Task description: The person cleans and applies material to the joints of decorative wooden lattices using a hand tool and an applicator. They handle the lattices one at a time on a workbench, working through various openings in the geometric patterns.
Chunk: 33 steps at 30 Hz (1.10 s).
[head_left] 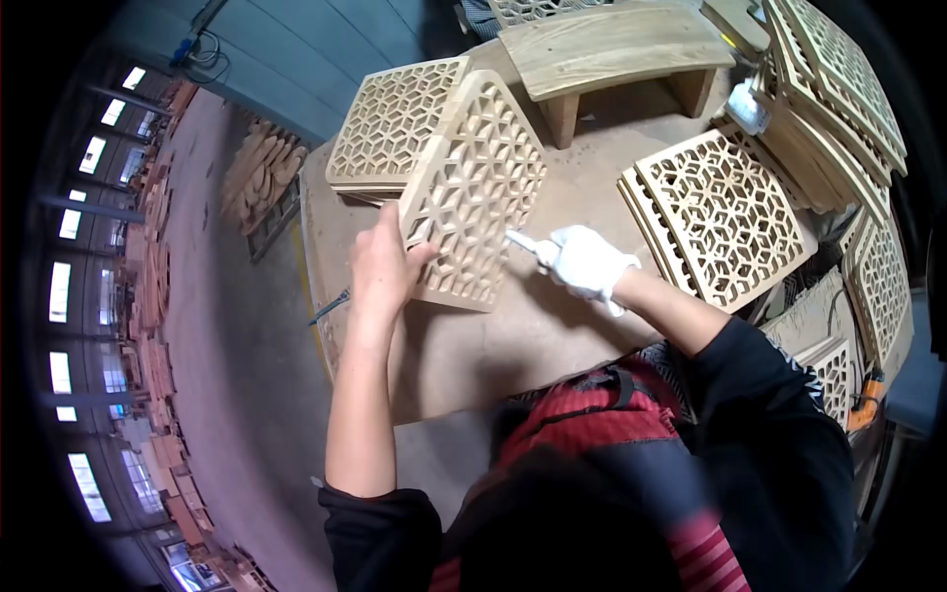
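My bare left hand (382, 264) grips the near left edge of a pale wooden lattice panel (485, 183), tilted up off the worktable (459, 360). Rows of geometric cut-outs fill the panel inside a plain rounded frame. In a white glove, my right hand (592, 264) is closed around a slim, pale tool (523, 241). Its tip points at the panel's lower right part; whether it touches the wood I cannot tell. Just behind the raised panel lies a lattice panel stack (395, 118).
More lattice panels (730, 217) are stacked at the right, with others (838, 79) leaning at the far right. A curved wooden bench piece (617, 44) stands at the back. A dark thin tool (328, 308) lies by the left edge. An orange-handled tool (866, 400) sits far right.
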Available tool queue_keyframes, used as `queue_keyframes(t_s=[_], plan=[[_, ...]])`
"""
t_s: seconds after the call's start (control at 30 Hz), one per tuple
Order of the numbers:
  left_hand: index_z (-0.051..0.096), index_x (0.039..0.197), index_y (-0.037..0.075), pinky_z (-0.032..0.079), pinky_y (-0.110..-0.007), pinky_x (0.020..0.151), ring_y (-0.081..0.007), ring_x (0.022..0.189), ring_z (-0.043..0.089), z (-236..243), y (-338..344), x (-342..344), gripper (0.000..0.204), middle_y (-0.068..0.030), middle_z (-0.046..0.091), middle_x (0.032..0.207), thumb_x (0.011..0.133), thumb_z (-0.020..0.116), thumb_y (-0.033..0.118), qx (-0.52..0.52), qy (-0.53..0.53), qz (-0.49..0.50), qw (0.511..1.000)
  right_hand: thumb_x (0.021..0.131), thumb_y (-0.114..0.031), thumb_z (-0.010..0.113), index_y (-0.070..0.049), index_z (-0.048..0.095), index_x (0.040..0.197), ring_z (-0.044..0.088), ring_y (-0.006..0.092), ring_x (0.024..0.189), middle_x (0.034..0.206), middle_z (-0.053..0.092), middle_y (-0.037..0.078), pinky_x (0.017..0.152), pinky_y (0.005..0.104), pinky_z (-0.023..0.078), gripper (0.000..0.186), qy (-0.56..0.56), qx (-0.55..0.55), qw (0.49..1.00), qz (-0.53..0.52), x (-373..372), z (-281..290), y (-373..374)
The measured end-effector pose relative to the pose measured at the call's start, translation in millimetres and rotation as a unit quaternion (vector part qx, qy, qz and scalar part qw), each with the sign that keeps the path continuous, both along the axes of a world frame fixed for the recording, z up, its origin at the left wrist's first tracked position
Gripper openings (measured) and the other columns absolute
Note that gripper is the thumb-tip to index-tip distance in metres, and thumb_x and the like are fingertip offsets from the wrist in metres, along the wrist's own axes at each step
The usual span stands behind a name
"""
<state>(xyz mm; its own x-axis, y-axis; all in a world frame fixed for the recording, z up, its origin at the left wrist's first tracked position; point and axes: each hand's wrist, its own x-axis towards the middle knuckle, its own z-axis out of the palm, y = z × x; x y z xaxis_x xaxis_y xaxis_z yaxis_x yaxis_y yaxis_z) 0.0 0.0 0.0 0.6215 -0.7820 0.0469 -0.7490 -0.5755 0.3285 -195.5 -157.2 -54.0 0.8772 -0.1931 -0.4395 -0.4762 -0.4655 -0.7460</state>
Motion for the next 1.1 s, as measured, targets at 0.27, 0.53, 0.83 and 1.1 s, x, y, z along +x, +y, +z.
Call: queue_keyframes(t_s=[0.27, 0.53, 0.83, 1.1], plan=[[0.061, 0.111, -0.001, 0.051, -0.041, 0.063, -0.0291, 0.063, 0.067, -2.0, 0.5, -0.6, 0.046, -0.0159, 0.065, 0.065, 0.074, 0.084, 0.014, -0.001, -0.045, -0.018, 0.999, 0.100, -0.023, 0.044, -0.009, 0.062, 0.122, 0.065, 0.0395, 0.088, 0.096, 0.067, 0.020, 0.080, 0.0476, 0.052, 0.031, -0.190, -0.173, 0.966, -0.022, 34.0, -19.5, 23.2], [0.052, 0.111, -0.004, 0.055, -0.050, 0.076, -0.0434, 0.080, 0.069, 6.9, -6.8, -16.8, 0.050, -0.0228, 0.070, 0.081, 0.072, 0.081, 0.009, 0.048, -0.020, -0.026, 0.998, 0.091, -0.019, 0.055, -0.003, 0.069, 0.089, 0.069, 0.0389, 0.081, 0.085, 0.070, 0.021, 0.075, 0.0466, 0.055, 0.021, -0.215, -0.231, 0.948, -0.046, 64.4, -6.7, 40.6], [0.048, 0.107, -0.002, 0.052, -0.052, 0.074, -0.0469, 0.084, 0.066, 2.9, -2.9, -21.0, 0.055, -0.0263, 0.068, 0.083, 0.067, 0.085, 0.006, 0.016, -0.027, -0.051, 0.998, 0.088, -0.020, 0.055, -0.006, 0.074, 0.087, 0.067, 0.0393, 0.074, 0.082, 0.069, 0.022, 0.070, 0.0471, 0.054, 0.023, -0.215, -0.196, 0.957, 0.021, 67.8, -15.4, 38.1], [0.048, 0.109, -0.004, 0.053, -0.053, 0.075, -0.0489, 0.083, 0.065, 0.2, -3.5, -19.5, 0.058, -0.0280, 0.066, 0.081, 0.066, 0.085, 0.007, 0.023, -0.046, -0.047, 0.998, 0.090, -0.019, 0.057, -0.005, 0.073, 0.097, 0.069, 0.0396, 0.087, 0.095, 0.070, 0.022, 0.079, 0.0458, 0.055, 0.022, -0.130, -0.217, 0.967, 0.037, 90.0, -22.0, 43.9]])
